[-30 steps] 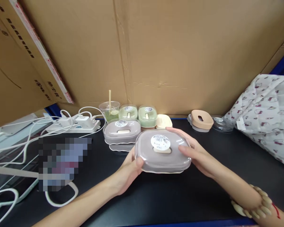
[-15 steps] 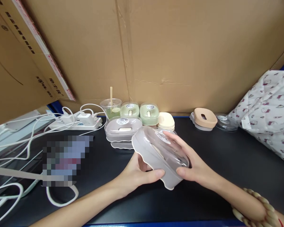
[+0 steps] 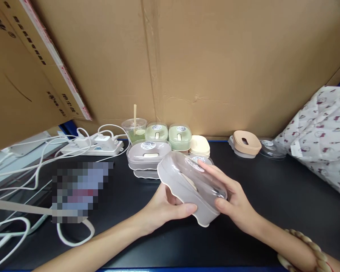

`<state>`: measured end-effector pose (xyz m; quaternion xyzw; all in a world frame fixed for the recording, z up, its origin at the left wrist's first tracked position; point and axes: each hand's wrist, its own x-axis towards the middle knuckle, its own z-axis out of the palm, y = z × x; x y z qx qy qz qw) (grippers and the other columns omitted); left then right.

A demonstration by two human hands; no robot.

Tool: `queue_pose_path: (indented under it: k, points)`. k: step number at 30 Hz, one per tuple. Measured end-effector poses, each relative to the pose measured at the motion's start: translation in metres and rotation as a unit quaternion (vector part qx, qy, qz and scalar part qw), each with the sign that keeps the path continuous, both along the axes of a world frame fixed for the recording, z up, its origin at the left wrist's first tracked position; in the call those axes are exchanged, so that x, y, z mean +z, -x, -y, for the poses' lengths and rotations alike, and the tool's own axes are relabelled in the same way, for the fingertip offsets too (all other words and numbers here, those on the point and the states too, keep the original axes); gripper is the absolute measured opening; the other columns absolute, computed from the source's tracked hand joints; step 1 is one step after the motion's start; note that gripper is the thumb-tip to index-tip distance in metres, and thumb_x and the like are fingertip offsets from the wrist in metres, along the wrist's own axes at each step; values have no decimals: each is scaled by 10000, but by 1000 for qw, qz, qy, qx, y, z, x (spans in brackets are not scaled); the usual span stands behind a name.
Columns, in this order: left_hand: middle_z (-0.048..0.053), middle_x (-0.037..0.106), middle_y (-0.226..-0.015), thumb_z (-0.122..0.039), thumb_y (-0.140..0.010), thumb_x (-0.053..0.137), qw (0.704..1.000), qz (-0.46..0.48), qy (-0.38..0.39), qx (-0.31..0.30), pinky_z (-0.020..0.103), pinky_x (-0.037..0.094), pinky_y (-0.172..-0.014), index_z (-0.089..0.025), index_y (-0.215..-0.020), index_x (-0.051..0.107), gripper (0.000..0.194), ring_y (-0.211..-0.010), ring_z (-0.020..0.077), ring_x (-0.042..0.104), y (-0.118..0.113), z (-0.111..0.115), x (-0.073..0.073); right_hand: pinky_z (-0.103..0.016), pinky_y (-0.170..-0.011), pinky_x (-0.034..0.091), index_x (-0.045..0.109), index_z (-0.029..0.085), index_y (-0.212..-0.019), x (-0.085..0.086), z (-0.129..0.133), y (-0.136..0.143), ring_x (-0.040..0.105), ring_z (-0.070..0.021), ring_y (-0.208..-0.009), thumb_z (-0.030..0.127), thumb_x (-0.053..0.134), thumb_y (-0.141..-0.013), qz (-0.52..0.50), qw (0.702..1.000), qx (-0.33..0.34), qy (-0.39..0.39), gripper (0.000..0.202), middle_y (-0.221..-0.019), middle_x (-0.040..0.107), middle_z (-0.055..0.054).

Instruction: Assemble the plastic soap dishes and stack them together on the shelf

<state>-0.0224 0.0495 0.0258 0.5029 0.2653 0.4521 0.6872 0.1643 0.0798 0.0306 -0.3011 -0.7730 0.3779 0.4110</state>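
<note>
A grey box with a clear domed lid and wavy rim (image 3: 184, 185) is tilted in mid-air above the black table. My left hand (image 3: 168, 206) grips its lower left side, thumb on the grey base and the other fingers behind it. My right hand (image 3: 232, 192) holds the lid's right end, index finger near the round sticker and thumb at the lid's lower edge. Behind it to the left, another grey lidded box (image 3: 149, 155) rests on a grey piece. Two green lidded boxes (image 3: 156, 133) (image 3: 180, 138) stand farther back, beside cream pieces (image 3: 200, 145).
A cup with a straw (image 3: 134, 130) stands by a white power strip (image 3: 107, 147) and loose cables. A blurred-out object (image 3: 82, 192) lies left. At the right are a peach piece on grey (image 3: 246, 142), a clear lid (image 3: 272, 148) and a patterned cloth (image 3: 325, 136). Cardboard walls the back.
My right thumb and hand have shifted slightly right along the lid. The held box stays almost still, and the whole view has moved a little.
</note>
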Motion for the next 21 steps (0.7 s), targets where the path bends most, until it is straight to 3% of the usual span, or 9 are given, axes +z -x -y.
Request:
queue_pose_path:
  k: [5,11,21]
  points:
    - [127,576,-1092,-462,-601,762,1000,-16,-9,-3,364,464,-866,-150,-1116,516,651,-1035,269,556,2,1,-5,-108,-953,475,473,263,-1290,4,-5,-4,520,-48,-1137,576,518,-747,-54,998,8,-39,628,-1256,452,-47]
    - [148,538,-1229,-450,-607,767,999,14,9,31,384,417,-957,-172,-1276,457,788,-1147,290,502,-2,2,0,-156,-1007,453,453,248,-1318,1,-6,-4,494,-82,-1172,578,553,-719,-23,997,20,-77,691,-1273,426,-70]
    - [153,565,-1205,-457,-582,780,1000,14,14,20,372,436,-924,-172,-1323,435,865,-1134,298,516,-1,3,4,-132,-1017,434,440,285,-1326,0,-6,-4,468,-81,-1201,537,596,-700,-16,997,47,-64,692,-1299,396,-60]
